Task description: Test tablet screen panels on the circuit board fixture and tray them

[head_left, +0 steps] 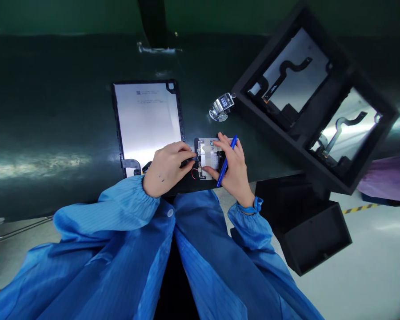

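Note:
My left hand [169, 168] pinches at the left edge of a small circuit board assembly [205, 156]. What lies between its thumb and fingertips is a dark bit too small to make out. A thin red wire curls just below those fingertips. My right hand [234, 171] rests its thumb and fingers on the assembly from the right, with a blue pen [224, 166] tucked slantwise in the same hand. Left of the assembly lies a display panel [149, 126] with a silvery back and dark border. Its grey flat cable [131, 164] sticks out at the lower left corner, near my left wrist.
A metal tally counter [221, 106] stands beyond my right hand. Further right, a black two-compartment tray [286, 141] holds panels with curved flat cables. Below the table edge is a black box [320, 235]. Purple fabric [386, 178] shows at the far right.

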{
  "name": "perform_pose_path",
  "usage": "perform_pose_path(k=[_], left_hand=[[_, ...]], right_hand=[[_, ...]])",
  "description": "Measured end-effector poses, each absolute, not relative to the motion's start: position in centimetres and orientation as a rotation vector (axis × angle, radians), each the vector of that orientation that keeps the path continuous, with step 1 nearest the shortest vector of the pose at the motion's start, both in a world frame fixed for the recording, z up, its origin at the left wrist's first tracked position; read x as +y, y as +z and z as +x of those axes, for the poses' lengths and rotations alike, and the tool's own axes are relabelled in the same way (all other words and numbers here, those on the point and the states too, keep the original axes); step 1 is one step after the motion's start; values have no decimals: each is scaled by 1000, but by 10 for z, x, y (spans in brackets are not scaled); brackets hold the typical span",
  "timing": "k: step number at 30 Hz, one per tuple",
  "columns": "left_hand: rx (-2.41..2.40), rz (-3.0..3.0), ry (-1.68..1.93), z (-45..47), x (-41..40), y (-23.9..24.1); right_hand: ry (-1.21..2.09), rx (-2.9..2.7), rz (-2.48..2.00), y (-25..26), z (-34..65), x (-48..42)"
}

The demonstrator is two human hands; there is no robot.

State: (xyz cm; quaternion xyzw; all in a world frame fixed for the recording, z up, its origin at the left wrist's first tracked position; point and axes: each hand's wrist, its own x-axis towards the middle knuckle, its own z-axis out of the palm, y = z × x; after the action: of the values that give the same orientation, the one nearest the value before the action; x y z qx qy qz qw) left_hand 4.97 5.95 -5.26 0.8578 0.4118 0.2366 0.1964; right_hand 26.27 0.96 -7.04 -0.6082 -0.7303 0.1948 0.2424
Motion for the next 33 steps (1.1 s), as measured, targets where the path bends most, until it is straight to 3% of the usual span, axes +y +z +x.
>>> perform_pose_path(k=[33], left_hand=[[1211, 2508, 575, 52, 58, -57]], right_hand=[[539, -1846, -1691, -66, 255, 17]])
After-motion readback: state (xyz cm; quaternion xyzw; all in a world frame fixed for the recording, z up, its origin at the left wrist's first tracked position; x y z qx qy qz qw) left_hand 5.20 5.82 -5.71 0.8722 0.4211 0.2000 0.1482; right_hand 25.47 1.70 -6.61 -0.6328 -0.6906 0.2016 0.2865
